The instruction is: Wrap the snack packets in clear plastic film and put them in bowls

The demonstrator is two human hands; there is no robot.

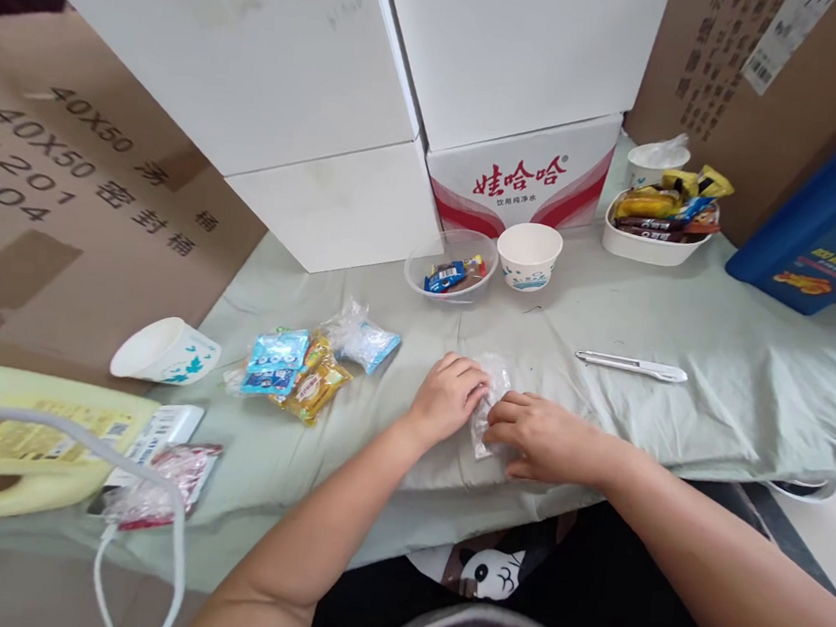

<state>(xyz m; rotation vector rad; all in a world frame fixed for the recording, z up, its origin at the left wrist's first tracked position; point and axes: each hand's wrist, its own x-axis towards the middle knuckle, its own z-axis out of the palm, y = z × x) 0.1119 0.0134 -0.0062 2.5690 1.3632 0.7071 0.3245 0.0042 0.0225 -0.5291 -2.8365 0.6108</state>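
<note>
A small clear plastic bag (pixel 482 436) lies on the cloth near the table's front edge, between my two hands. My left hand (pixel 449 396) is closed, fingers curled on the bag's left edge. From the right, my right hand (pixel 547 439) has its bent fingers on the bag's other side, the thumb lower down. What the bag contains, if anything, is too hard to make out. To the left of my hands lie a blue snack packet (pixel 275 362), a yellow snack packet (pixel 315 382) and a clear-and-blue packet (pixel 369 342).
Behind my hands stand a clear bowl (pixel 422 279) with snacks and a paper cup (pixel 528 256). A white tub (pixel 652 248) of snacks and white tongs (pixel 630 365) are rightward. A tipped paper cup (pixel 157 352) and yellow jug (pixel 62 394) are leftward. Boxes (pixel 524 180) line the back.
</note>
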